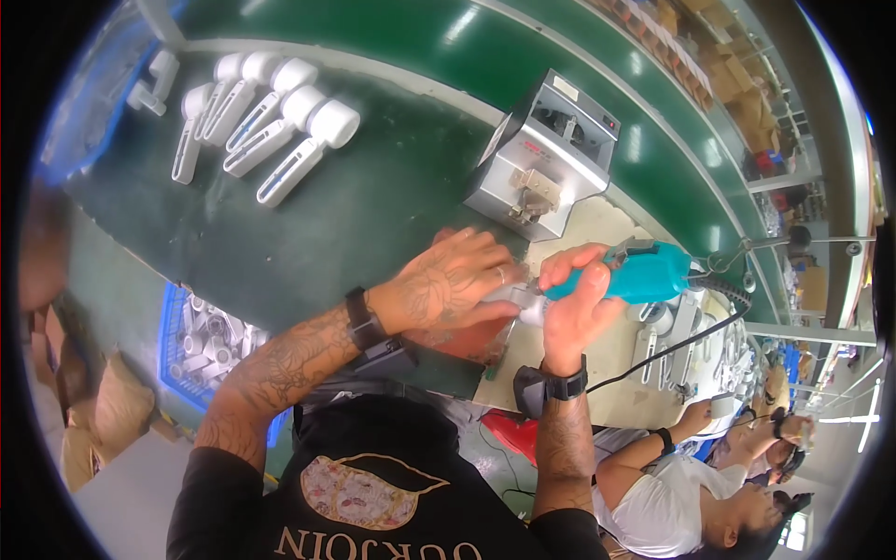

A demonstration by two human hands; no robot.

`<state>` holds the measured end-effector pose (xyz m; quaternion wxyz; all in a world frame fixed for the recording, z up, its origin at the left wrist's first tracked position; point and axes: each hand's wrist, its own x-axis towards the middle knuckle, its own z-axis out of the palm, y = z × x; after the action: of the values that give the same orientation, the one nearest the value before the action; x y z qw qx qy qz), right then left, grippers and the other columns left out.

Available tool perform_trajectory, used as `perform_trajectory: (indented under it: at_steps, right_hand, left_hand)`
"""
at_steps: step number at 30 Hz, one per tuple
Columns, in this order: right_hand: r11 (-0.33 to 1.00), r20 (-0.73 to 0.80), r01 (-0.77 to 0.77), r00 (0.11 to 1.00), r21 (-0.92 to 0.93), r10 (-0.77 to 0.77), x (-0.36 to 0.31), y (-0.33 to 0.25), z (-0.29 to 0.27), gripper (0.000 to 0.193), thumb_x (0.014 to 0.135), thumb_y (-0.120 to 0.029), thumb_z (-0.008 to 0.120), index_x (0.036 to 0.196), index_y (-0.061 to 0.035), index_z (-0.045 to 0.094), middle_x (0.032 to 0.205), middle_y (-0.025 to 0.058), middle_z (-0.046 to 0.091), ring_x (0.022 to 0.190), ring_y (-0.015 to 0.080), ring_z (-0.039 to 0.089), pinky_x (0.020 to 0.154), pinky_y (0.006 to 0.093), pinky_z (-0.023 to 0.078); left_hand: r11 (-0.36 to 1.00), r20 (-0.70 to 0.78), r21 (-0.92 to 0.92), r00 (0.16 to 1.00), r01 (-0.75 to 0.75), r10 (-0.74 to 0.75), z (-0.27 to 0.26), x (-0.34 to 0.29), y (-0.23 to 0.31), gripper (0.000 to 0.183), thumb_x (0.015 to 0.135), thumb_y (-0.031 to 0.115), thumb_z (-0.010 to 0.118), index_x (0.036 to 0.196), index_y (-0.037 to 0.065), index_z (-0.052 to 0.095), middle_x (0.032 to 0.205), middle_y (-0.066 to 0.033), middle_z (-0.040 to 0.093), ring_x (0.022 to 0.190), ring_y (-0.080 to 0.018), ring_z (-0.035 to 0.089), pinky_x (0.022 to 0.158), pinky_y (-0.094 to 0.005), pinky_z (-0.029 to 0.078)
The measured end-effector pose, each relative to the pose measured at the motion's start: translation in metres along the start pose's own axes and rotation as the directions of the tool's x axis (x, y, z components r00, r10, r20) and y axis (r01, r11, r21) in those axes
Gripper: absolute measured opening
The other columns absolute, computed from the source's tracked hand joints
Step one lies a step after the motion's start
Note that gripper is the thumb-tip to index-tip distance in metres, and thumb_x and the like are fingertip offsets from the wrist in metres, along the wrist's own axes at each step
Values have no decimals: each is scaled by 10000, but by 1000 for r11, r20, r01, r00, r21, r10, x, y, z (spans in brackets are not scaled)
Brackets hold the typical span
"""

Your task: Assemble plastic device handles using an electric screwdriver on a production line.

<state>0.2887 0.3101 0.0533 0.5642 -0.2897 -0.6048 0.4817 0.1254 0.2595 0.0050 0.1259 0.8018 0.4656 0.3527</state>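
My right hand [581, 313] is wrapped round a teal electric screwdriver [649, 273], whose dark cable trails from its far right end. The tool lies nearly level, with its tip pointing left toward my left hand [457, 282]. Closed fingers of that left hand steady a small white plastic part [527, 303] just below the screwdriver's tip. My fingers hide much of the part, and whether the bit touches it cannot be made out. A reddish mat [457, 343] lies under my left hand.
A grey screw feeder [532, 159] stands beyond my hands. Several white round-headed devices with long handles [291, 170] lie at the far left. More white pieces [667, 341] sit at right. A blue crate [173, 350] holds white parts. Co-workers [653, 495] sit at lower right.
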Motion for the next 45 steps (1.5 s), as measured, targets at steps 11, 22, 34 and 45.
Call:
perform_trajectory:
  at_steps: [11,22,34,45]
  right_hand:
    - [994,-102,35,994,-106,-46,41,-20,25,383,1050,-350,527,1113,28,542,738,70,562,664,169,573,601,309,470]
    - [986,-45,116,992,-116,-122,66,17,39,314,1054,-305,517,1027,5,567,692,60,588,629,155,582,606,288,456]
    - [1000,-36,-21,999,0,21,-8,-32,-2,531,993,-471,612,1087,45,525,688,79,536,606,187,545,572,323,456]
    - [1000,-57,-12,998,-15,11,-24,-22,-3,524,986,-464,622,1082,41,521,689,86,541,608,199,553,574,340,467]
  left_hand:
    - [1000,-44,-28,999,-10,9,-1,-1,-2,376,891,403,697,1147,129,693,1037,-39,618,1003,-236,563,899,-394,457]
    - [999,-43,-32,999,-23,21,-4,-3,2,352,803,252,664,1134,132,687,1007,-49,602,1003,-244,563,905,-395,462]
    - [999,-9,-21,999,-39,39,-7,-2,-1,334,855,278,672,1125,81,675,1011,-71,592,970,-258,545,852,-400,464]
    - [1000,84,-19,996,5,-3,-5,-2,-1,361,883,259,663,1210,106,677,1090,-52,612,1019,-250,543,913,-422,439]
